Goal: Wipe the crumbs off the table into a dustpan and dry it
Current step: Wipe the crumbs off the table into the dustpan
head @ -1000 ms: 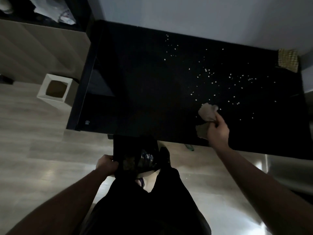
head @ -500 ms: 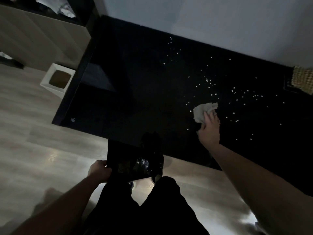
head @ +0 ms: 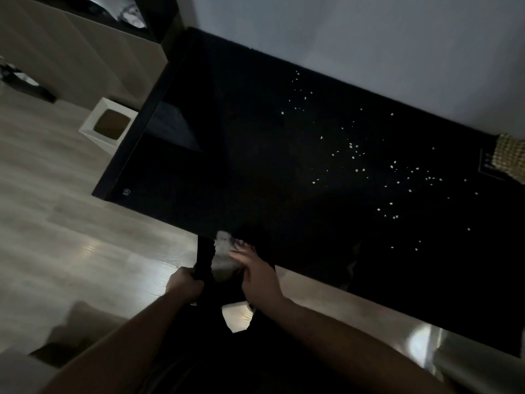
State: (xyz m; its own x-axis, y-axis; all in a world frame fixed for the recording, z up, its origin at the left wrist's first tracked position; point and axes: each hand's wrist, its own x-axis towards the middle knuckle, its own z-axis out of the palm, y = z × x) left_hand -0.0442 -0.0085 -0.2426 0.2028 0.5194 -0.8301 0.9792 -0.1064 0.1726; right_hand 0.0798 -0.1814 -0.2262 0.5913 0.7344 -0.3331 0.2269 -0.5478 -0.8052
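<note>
So the right hand is at the near edge of the black table, fingers loosely spread and pressing a pale crumpled cloth right at the lip. It's blurry there, so I can't tell if any fingers are actually pinching the cloth or just laying on it. The left hand is curled tight around the side of the dark dustpan, which sits just below the table edge, right under the cloth.

What worries me: most of the crumbs are well apart from all this, scattered across the far right half of the table, a few close to the wall. One pass isn't cutting it. If the dustpan drops away from the edge or isn't flush under it, whatever gets dragged over just lands on the wooden floor. It's dark and the pan is black against black, so lining it up by eye looks hard.

Also those bits look light and bouncy, so a quick swipe could flick them sideways off the right end or towards the woven thing at the far right. And I'd guess the cloth will hold some bits and shed them later during drying
</note>
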